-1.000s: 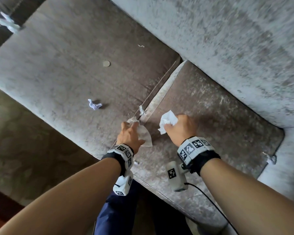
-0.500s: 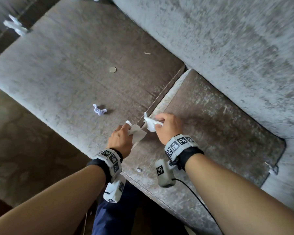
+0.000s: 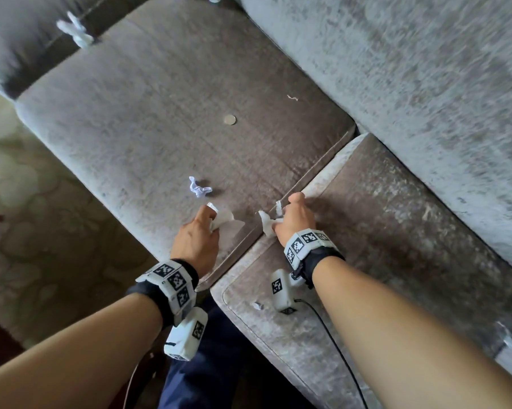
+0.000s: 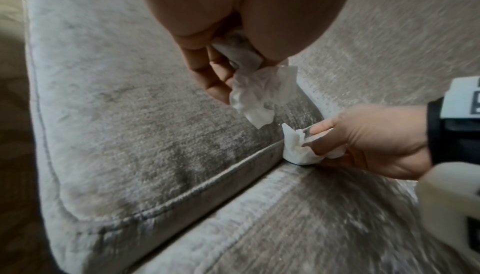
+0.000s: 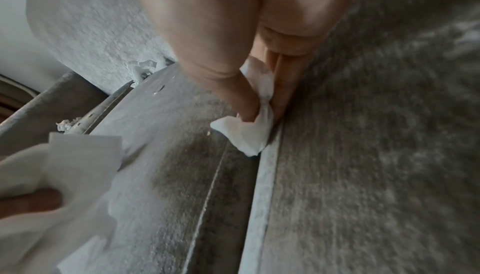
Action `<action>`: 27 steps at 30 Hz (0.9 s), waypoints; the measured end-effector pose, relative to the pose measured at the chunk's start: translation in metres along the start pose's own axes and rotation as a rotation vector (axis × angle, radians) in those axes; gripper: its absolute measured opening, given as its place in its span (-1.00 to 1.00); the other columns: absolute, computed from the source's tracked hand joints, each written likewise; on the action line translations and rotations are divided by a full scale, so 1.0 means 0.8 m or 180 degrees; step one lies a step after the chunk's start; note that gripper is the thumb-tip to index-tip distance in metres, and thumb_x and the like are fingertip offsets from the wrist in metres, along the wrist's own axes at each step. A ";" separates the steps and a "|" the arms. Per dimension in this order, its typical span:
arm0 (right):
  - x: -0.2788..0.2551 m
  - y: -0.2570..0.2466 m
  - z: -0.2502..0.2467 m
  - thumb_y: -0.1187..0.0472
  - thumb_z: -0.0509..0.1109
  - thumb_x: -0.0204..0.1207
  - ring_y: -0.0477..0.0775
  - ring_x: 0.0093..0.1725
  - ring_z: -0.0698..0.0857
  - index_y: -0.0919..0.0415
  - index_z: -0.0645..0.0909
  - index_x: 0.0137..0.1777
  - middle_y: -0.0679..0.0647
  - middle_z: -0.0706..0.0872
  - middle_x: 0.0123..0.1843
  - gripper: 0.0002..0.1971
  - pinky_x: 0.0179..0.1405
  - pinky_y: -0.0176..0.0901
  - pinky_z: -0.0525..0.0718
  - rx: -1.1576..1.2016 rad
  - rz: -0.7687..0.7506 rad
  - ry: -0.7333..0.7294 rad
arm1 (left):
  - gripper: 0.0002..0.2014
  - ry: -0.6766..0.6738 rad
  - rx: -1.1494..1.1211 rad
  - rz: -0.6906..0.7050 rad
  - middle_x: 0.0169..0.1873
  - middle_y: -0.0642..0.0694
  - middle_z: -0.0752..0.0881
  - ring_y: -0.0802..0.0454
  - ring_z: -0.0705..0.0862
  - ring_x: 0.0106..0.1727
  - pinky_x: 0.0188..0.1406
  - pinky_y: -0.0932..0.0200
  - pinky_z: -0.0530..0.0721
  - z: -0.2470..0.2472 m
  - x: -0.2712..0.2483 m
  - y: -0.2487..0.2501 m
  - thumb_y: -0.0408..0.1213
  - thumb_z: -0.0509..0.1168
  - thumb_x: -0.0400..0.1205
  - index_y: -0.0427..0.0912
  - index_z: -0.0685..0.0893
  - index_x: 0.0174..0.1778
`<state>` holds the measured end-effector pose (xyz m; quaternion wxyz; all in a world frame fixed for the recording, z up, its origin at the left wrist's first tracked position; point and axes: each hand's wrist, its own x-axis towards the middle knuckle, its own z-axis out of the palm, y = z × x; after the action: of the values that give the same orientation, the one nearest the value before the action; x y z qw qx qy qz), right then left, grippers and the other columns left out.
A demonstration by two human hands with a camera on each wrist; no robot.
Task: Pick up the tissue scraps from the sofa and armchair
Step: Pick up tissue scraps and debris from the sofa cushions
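No writing is readable; the wristbands (image 3: 172,278) bear only black-and-white marker squares. The left hand (image 3: 195,240) clutches a crumpled tissue (image 3: 224,221) whose free end hangs beyond its fingertips. The right hand (image 3: 293,222) pinches a tissue scrap (image 3: 266,227) at the sofa seam (image 3: 308,178), its long end trailing below the fingertips.

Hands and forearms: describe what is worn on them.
Both forearms are bare, with no sleeves or gloves. The left hand and right hand each have a black wrist strap carrying white blocks printed with black square markers. A white camera box hangs under each wrist; a thin black cable trails from the right one.
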<state>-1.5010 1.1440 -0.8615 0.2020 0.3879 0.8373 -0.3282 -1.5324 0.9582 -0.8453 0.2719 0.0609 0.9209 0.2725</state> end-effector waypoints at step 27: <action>-0.052 0.019 -0.064 0.41 0.41 0.36 -0.19 -0.42 0.61 0.08 0.70 -0.32 -0.02 0.71 -0.37 -0.79 -0.60 -0.61 0.42 0.0618 0.0026 0.0111 | -0.29 0.0007 0.0388 -0.0539 0.18 -0.41 0.70 -0.39 0.71 0.00 -0.14 -0.05 0.55 -0.036 0.059 0.004 -0.30 0.25 0.67 -0.17 0.02 0.69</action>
<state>-1.4677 1.1659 -0.8072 0.1501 0.4148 0.8033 -0.4002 -1.5874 0.9595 -0.8455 0.2887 -0.0010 0.9380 0.1920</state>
